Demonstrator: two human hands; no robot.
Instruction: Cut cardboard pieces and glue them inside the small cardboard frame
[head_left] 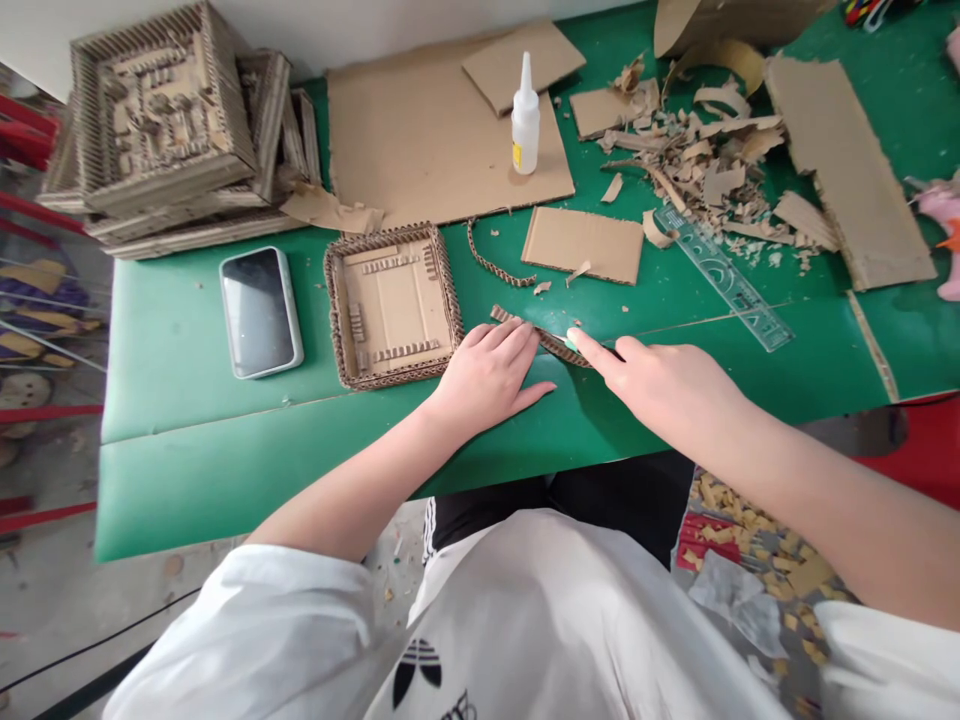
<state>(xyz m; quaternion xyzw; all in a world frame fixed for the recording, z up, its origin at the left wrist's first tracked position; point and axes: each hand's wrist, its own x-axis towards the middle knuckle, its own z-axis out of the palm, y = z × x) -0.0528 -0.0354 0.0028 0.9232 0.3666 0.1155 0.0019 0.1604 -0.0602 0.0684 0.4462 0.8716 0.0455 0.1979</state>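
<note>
A narrow brown strip of corrugated cardboard (pixel 544 337) lies near the middle of the green desk (pixel 225 450), just beside the right edge of a square, shallow cardboard tray with a corrugated rim (pixel 392 304). The left hand (pixel 487 375) lies flat with its fingers spread close together, pressing the strip's left end down. The right hand (pixel 664 385) is closed around a slim tool with a green tip (pixel 574 343), forefinger stretched along it, the tip touching the strip; the tool is mostly hidden, so whether it is a knife or a pen is unclear. The step in hand looks like cutting or scoring the strip to length. The next move would call for steady downward pressure from the flat hand and a short, controlled stroke kept clear of those fingertips. Towards the far edge stand a white glue bottle (pixel 525 120) on a large cardboard sheet (pixel 427 140), a clear plastic ruler (pixel 724 280) and a heap of cardboard scraps (pixel 712 160); a smartphone (pixel 260 312) lies left of the tray.
</note>
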